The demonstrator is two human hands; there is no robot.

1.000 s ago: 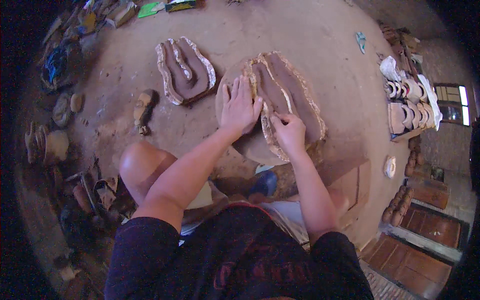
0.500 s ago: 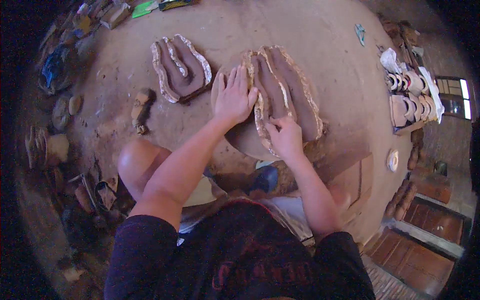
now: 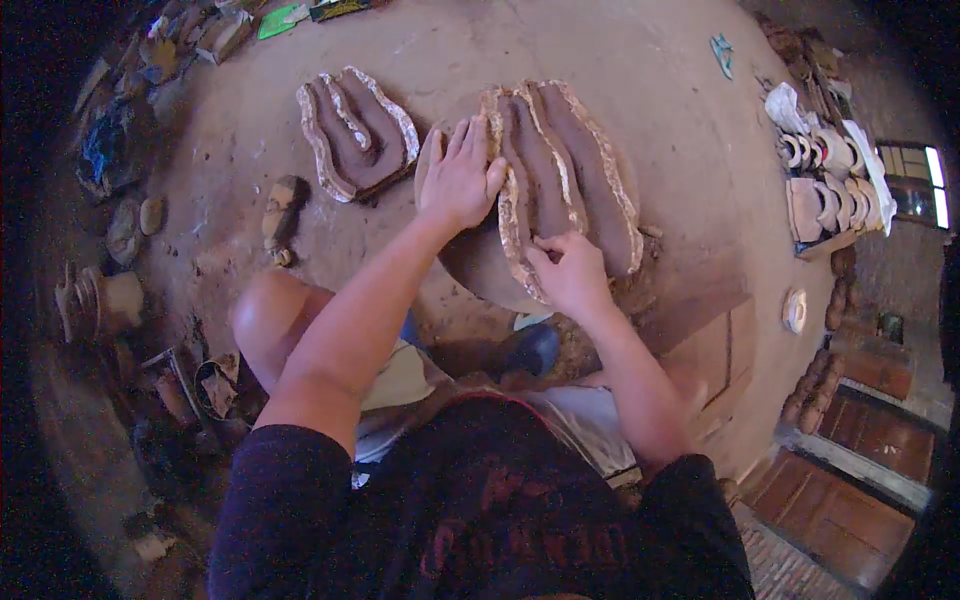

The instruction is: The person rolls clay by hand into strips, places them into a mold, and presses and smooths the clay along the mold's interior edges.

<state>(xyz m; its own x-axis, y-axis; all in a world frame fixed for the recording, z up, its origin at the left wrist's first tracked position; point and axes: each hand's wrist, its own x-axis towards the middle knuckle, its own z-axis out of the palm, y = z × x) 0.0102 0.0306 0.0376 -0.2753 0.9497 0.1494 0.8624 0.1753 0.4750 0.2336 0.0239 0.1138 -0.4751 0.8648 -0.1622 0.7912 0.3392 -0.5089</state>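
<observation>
Brown bare floor [image 3: 680, 110] spreads out beyond the fingers in the head view, bending toward dark rims. Left hand [image 3: 462, 180] lies flat along the outer left side of the large form [image 3: 595, 185], its fingers straight and close together, the thumb spread away from them over the pale, ragged rim. Right hand [image 3: 572, 270] is at the form's near end, its fingers bent in toward the thumb just inside that same rim; whether they are clamped on anything cannot be told. Brown channels and a pale ridge run through the form ahead of the right fingers. Under the form, a round board [image 3: 470, 265] shows below the left fingers. Left of those fingertips, well apart from them, rests a small form [image 3: 385, 165] with similar rims, and farther left, a lump [image 3: 281, 215]. Green sheet [image 3: 277, 21] lies far ahead and left of the left fingers. Well to the right of the right fingers are stacked curved pieces [image 3: 835, 205], a white bag [image 3: 787, 108] just beyond them, and a pale ring [image 3: 795, 311].
</observation>
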